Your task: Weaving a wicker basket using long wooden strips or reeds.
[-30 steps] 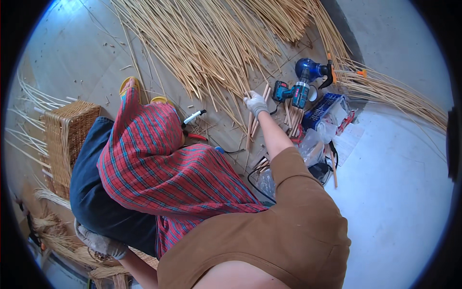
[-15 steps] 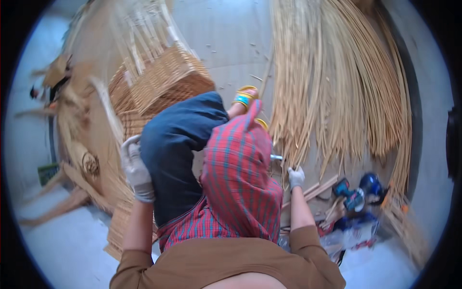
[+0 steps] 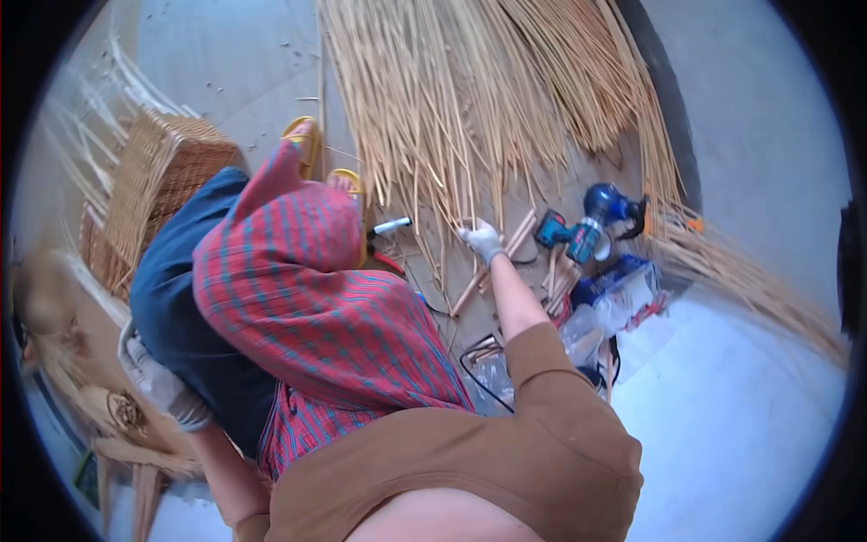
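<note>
My right hand (image 3: pixel 481 238), in a white work glove, is closed at the near ends of the long tan cane strips (image 3: pixel 433 117), pinching a strip there. The strips lie side by side in a wide spread on the floor. My left hand (image 3: pixel 161 384), also gloved, lies along the outside of my dark blue trouser leg (image 3: pixel 185 285), fingers stretched out and partly hidden, holding nothing that I can see. A red and blue checked cloth (image 3: pixel 298 262) covers my lap. A white marker pen (image 3: pixel 391 225) and a red-handled tool (image 3: pixel 387 262) lie between my foot and right hand.
A woven basket (image 3: pixel 172 172) with long loose stakes stands at the left. Right of my right hand lie a teal cordless drill (image 3: pixel 564 237), a blue tool (image 3: pixel 607 206), plastic bags (image 3: pixel 605 312) and short wood pieces (image 3: pixel 519 237). More strips (image 3: pixel 741 280) spread at the right.
The view has turned to the right, so the basket and my legs sit further left. My right hand stays at the strip ends. My left hand remains by my leg.
</note>
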Available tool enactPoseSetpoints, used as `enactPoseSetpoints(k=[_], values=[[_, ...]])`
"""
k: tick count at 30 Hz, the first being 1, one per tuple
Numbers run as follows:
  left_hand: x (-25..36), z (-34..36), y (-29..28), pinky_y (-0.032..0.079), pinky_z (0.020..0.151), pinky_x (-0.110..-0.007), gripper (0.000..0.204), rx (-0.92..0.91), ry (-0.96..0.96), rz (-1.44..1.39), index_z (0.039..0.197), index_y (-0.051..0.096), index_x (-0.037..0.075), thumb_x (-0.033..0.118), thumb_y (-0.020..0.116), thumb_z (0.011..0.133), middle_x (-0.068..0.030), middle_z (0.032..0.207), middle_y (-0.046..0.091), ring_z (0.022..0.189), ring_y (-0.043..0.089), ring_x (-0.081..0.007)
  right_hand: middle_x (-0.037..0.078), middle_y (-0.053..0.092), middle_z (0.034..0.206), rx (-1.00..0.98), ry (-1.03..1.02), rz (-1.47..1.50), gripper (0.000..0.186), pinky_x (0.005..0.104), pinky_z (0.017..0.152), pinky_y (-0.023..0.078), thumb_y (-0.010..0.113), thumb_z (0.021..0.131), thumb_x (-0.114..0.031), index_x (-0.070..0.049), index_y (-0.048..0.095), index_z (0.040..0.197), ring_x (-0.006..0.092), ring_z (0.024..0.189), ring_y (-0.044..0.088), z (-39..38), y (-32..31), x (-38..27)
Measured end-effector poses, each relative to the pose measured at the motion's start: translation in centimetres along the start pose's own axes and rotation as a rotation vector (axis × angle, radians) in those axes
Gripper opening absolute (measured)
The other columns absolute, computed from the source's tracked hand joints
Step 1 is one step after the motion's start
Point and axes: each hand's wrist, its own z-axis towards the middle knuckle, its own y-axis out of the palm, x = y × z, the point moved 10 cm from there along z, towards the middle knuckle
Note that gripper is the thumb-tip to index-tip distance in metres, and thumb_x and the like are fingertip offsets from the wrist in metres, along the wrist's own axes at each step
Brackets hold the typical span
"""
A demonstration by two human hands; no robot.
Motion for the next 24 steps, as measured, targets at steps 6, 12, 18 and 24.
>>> enactPoseSetpoints(k=[6, 12, 18, 24], values=[[-0.9, -0.3, -1.0, 0.045, 0.090, -0.030, 0.030, 0.031, -0.046, -0.044, 0.119, 0.056, 0.002, 0.022, 0.039, 0.104, -0.0079, 0.111, 0.060, 0.098, 0.056, -0.0152, -0.004, 0.070, 0.084, -0.213, 0.045, 0.094, 0.020, 0.0216, 0.059, 0.046, 0.071, 0.084, -0.021, -0.014, 0.074, 0.103, 0.0059, 0.063, 0.056, -0.7, -0.5, -0.1], [-0.1, -0.6, -1.2, 0.045, 0.091, -0.031, 0.031, 0.045, -0.022, 0.050, 0.119, 0.056, 0.002, 0.023, 0.039, 0.104, -0.0090, 0.111, 0.061, 0.098, 0.056, -0.0164, 0.001, 0.071, 0.088, -0.208, -0.029, -0.101, 0.022, 0.0263, 0.074, 0.051, 0.070, 0.081, -0.018, -0.013, 0.072, 0.103, 0.0112, 0.080, 0.064, -1.0, -1.0, 1.2], [-0.5, 0.4, -1.3, 0.045, 0.093, -0.031, 0.030, 0.052, -0.024, 0.031, 0.119, 0.056, 0.002, 0.022, 0.039, 0.104, -0.0093, 0.112, 0.061, 0.100, 0.057, -0.0169, -0.003, 0.054, 0.067, 0.003, 0.058, 0.296, 0.016, 0.0244, 0.042, 0.039, 0.063, 0.092, -0.025, -0.015, 0.064, 0.105, 0.0071, 0.050, 0.046, 0.1, -2.9, -0.7], [3.0, -1.9, -1.3, 0.044, 0.075, -0.024, 0.028, 0.140, 0.069, 0.034, 0.121, 0.056, 0.003, 0.019, 0.042, 0.103, -0.0052, 0.103, 0.059, 0.083, 0.053, -0.0098, -0.010, 0.043, 0.059, 0.175, -0.137, 0.510, 0.017, 0.0192, 0.041, 0.027, 0.055, 0.099, -0.024, -0.012, 0.065, 0.106, 0.0015, 0.046, 0.033, -3.7, -4.8, -10.4]])
